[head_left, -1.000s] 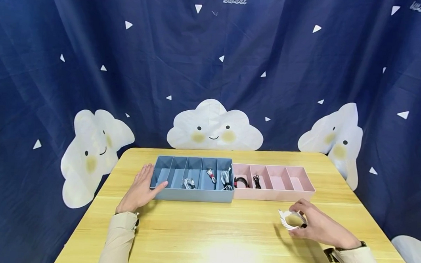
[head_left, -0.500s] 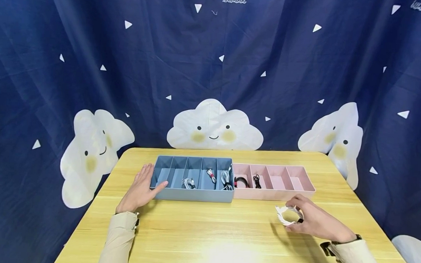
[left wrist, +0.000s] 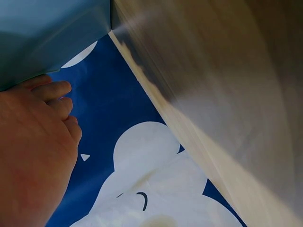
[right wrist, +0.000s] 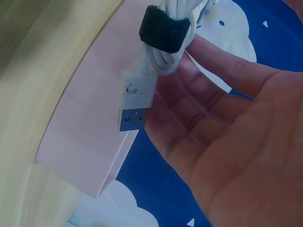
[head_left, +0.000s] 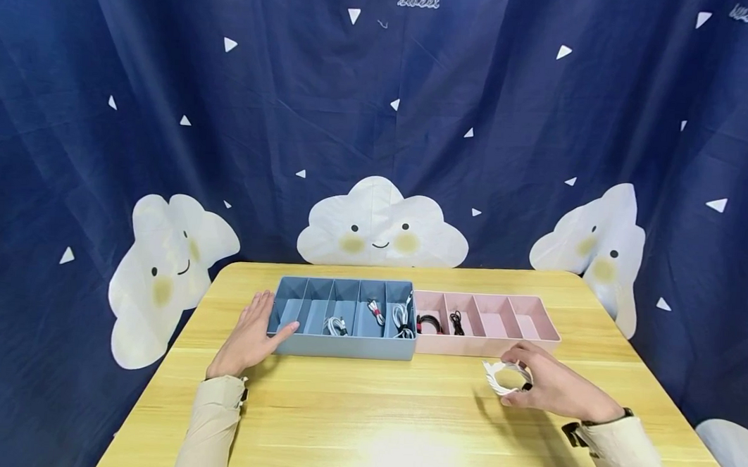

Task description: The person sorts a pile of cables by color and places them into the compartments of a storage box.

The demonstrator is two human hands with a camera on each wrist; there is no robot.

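My right hand [head_left: 540, 383] holds a coiled white USB cable [head_left: 505, 376] just above the table, in front of the pink divided tray [head_left: 536, 348]. In the right wrist view the cable [right wrist: 163, 56] is bound by a black strap [right wrist: 163, 29], and its USB plug [right wrist: 135, 106] hangs beside my fingers [right wrist: 208, 94]. My left hand [head_left: 251, 336] lies flat on the table with straight fingers against the left end of the blue divided tray [head_left: 343, 346]. The left wrist view shows those fingers [left wrist: 52, 92] next to the blue tray wall [left wrist: 47, 33].
The blue tray's right compartments hold coiled white cables [head_left: 401, 318]. The pink tray's left compartments hold a red-and-black cable [head_left: 428, 324] and a black cable [head_left: 456, 322]. The wooden table [head_left: 401, 432] is backed by a dark blue cloud-print curtain [head_left: 380, 121].
My right hand has lifted the white cable and carried it left and toward the pink tray. The left hand has stayed in place.
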